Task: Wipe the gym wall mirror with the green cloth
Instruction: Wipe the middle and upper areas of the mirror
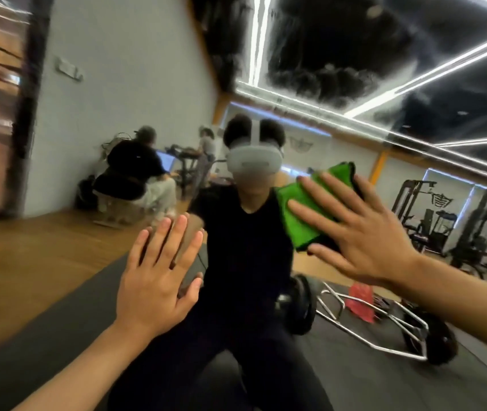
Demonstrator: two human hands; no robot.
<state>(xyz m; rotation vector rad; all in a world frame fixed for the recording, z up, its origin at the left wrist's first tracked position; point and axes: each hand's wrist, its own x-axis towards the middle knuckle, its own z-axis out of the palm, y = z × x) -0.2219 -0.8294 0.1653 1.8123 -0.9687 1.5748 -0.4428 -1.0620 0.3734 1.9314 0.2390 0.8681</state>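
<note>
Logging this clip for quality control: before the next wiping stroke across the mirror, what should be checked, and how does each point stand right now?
1. Hold on the green cloth: ok, the straight, spread fingers of the right hand press it against the mirror.
2. Shape of the cloth: ok, it lies as a folded pad, not bunched.
3. Position of the left hand: ok, flat on the glass, lower and to the left, apart from the cloth.
4. Room for a stroke: ok, nothing else rests on the glass near the cloth.
5. Streaks or dirt left to wipe: cannot tell, the picture is blurred.
</note>
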